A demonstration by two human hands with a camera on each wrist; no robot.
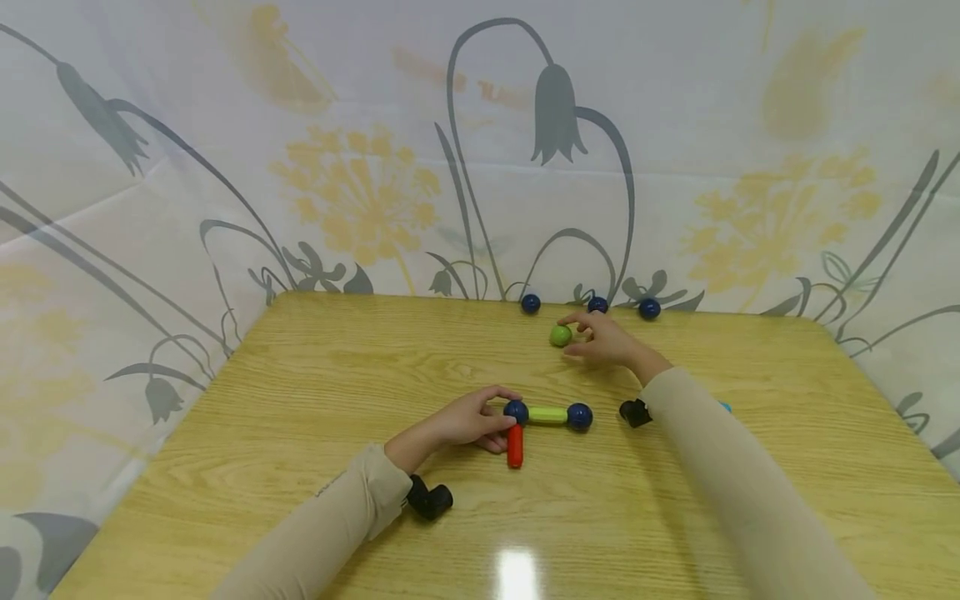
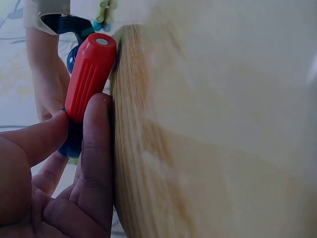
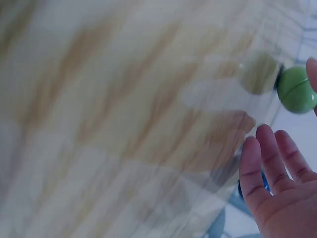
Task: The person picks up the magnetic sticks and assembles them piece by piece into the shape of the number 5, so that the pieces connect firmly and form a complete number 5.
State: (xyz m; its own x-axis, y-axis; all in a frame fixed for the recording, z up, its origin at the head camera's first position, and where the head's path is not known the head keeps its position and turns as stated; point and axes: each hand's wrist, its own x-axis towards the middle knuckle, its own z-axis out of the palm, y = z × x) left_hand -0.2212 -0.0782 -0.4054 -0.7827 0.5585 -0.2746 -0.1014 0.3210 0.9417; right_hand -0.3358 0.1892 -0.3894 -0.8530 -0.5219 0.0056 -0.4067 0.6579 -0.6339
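Note:
With thumb and fingers, my left hand (image 1: 472, 419) pinches a dark blue ball (image 1: 515, 410) on the table. A red ribbed rod (image 1: 515, 447) joins that ball and points toward me; its free end shows a small metal disc in the left wrist view. From the same ball a yellow-green rod (image 1: 547, 415) runs right to a second dark blue ball (image 1: 580, 416). Farther back, my right hand (image 1: 603, 340) is spread around the right side of a green ball (image 3: 296, 90). Its index fingertip is at the ball, while the other fingers stand apart from it.
Along the table's back edge lie three dark blue balls, a left one (image 1: 531, 303), a middle one (image 1: 597, 305) partly behind the right hand, and a right one (image 1: 649, 308). A light blue piece (image 1: 725, 407) peeks out past the right sleeve. Patterned cloth (image 1: 360, 183) hangs behind.

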